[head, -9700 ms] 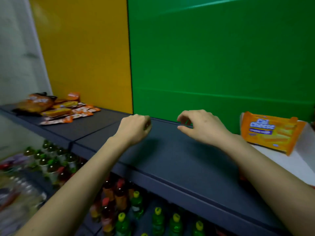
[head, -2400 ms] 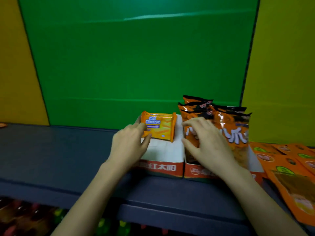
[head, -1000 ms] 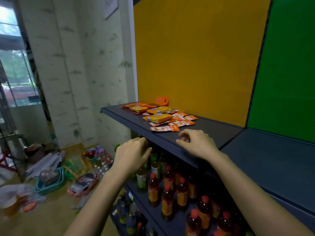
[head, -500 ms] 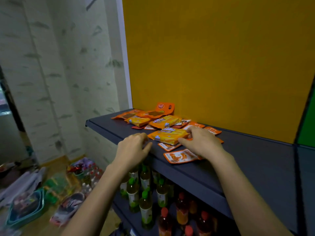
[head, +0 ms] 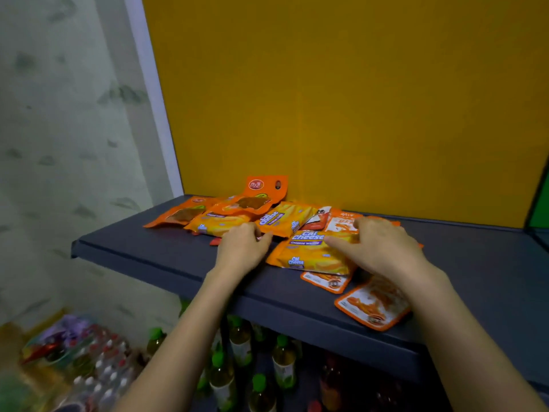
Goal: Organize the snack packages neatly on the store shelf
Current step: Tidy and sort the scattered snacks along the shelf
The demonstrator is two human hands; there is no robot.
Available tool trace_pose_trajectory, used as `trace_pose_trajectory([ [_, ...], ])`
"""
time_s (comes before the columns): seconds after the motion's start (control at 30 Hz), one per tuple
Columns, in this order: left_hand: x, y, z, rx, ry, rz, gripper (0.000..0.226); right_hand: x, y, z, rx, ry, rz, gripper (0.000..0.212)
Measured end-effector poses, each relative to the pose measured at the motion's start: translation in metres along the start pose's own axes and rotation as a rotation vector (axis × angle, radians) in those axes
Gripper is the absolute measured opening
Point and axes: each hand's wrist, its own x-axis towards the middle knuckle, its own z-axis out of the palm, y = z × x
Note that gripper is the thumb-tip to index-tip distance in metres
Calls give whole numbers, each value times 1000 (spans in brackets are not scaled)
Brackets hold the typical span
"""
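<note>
Snack packs lie in a loose pile on the dark grey shelf (head: 142, 251) against a yellow back panel. The nearest Cal Cheese pack (head: 306, 255) lies flat between my hands. My right hand (head: 380, 248) covers its right end, thumb on top. My left hand (head: 242, 248) is loosely curled at its left corner, touching it. Two more Cal Cheese packs (head: 280, 218) (head: 219, 225) lie behind. Orange pouches (head: 255, 199) (head: 181, 215) sit at the back left. Small orange sachets (head: 326, 281) (head: 371, 307) lie near the front edge under my right forearm.
Bottled drinks (head: 237, 343) with green caps stand on the shelf below. A pale patterned wall (head: 59, 144) is to the left, with bags and bottles (head: 68, 352) on the floor. Bare shelf stretches right towards a green panel (head: 543, 203).
My view has come closer to the snack pile. Both hands have moved forward; the right one has slid onto the nearest Cal Cheese pack and the left one has reached its corner.
</note>
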Motion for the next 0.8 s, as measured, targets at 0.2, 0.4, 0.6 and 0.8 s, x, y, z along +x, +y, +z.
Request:
trace_pose_trajectory([
  [0.2, 30, -25, 13, -2, -102, 34, 47, 7, -28, 14, 36, -7, 196, 99],
  [0.4, 44, -25, 14, -109, -179, 38, 59, 11, -43, 27, 96, -28, 334, 121],
  [0.6, 47, -14, 7, -370, -326, -9, 37, 10, -46, 25, 180, -13, 383, 119],
  [0.8, 50, -7, 6, -1047, -518, -334, 25, 8, -36, 20, 368, -14, 417, 113],
])
